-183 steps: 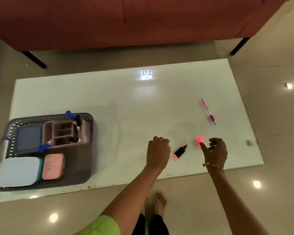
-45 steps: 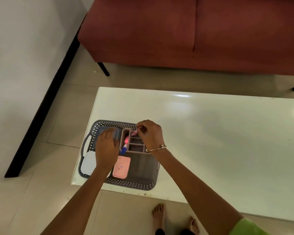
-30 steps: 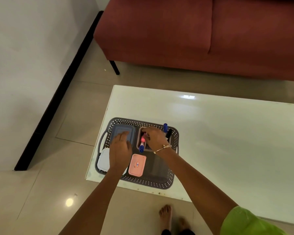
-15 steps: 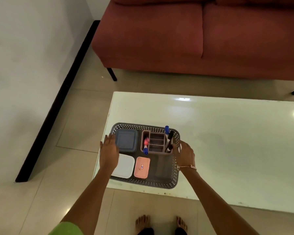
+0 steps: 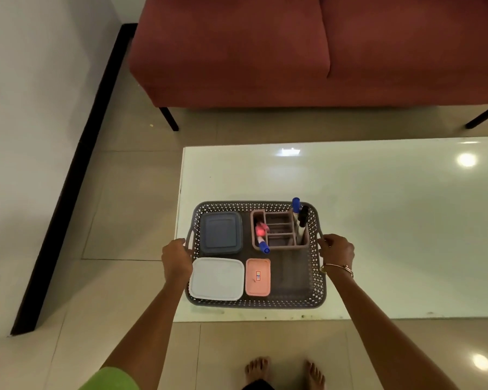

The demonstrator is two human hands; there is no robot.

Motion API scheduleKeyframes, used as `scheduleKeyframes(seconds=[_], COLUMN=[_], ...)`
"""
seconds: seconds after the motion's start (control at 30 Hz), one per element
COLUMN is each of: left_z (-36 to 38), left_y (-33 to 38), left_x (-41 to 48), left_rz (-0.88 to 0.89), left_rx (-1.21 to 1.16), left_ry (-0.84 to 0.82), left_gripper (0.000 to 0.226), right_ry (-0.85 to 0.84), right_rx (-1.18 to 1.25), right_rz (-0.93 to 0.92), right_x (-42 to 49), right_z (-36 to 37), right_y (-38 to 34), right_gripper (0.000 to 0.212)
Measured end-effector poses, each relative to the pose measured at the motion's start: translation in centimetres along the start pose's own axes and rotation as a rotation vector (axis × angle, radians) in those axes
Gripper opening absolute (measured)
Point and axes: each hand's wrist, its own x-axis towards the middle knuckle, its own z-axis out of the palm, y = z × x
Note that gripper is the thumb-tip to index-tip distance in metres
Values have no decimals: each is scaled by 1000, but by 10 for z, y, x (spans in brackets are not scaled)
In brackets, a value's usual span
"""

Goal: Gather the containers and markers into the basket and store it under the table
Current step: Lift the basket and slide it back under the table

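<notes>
Half a second ago my hands were only arriving at the sides of the basket [image 5: 255, 302]; now each grip has closed on a handle, the left hand [image 5: 177, 258] curled round the left handle and the right hand [image 5: 336, 249] round the right one. A second back the right was busy in the pen organiser [image 5: 279, 230], so I take the loading as finished. Between my grips the grey container [image 5: 221, 233] and the organiser with its markers [image 5: 299, 218] sit on the far side, the white container [image 5: 217, 278] and the pink box [image 5: 257, 277] nearer me. The basket rests on the near left corner of the worktop [image 5: 378, 220] (I cannot tell whether it has lifted yet). Nothing loose shows on the worktop to my right, so what remains is the lift and stowing it underneath; the upright markers could tip if I tilt.
</notes>
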Motion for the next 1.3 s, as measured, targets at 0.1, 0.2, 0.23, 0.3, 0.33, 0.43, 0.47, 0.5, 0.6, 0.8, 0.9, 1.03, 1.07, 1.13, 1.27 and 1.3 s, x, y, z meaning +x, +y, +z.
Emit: scheduleKeyframes(seconds=[0.1,0.2,0.23,0.3,0.33,0.43,0.47,0.5,0.6,0.8,0.9,1.03,1.07,1.13,1.27,1.3], left_z=[-3,-7,-8,-12,-14,-22,-25,-27,-33,-41,-40,-28,-22,-5,44,59], left_y=[-3,-4,-5,-7,-8,-13,-16,-20,-30,-84,-119,-159,-168,-186,-217,-224], left_x=[4,-2,-6,-18,-24,-48,-59,-69,-106,-198,-240,-273,-275,-275,-252,-243], left_rz=[-10,5,9,30,47,83,88,89,92,21,-26,-55,-63,-66,-81,-87], left_rx=[-31,-46,-54,-64,-66,-58,-57,-58,-55,-45,-41,-10,-5,8,-1,-14], left_ry=[-8,-24,-31,-44,-49,-55,-56,-53,-60,-76,-96,-136,-143,-153,-156,-155], left_gripper=[17,18,18,17,17,17,17,17,18,16,17,17,17,17,16,16], right_ry=[40,54,62,71,69,59,55,54,52,20,-19,-65,-77,-84,-44,-35], right_rx=[-7,-22,-27,-28,-30,-34,-33,-36,-50,-126,-144,-145,-157,-169,-175,-172], right_rz=[-2,-11,-9,-4,-4,3,6,5,-7,-42,-49,4,15,23,18,13], right_x=[-4,-12,-17,-28,-35,-59,-70,-80,-112,-192,-234,-269,-274,-276,-255,-244], right_z=[1,-4,-7,-15,-19,-33,-39,-45,-60,-81,-82,-71,-64,-47,-2,11], right_y=[-2,2,6,14,18,33,39,46,66,122,155,199,208,225,254,261], right_gripper=[15,17,17,18,18,17,17,17,17,16,17,18,18,18,19,18])
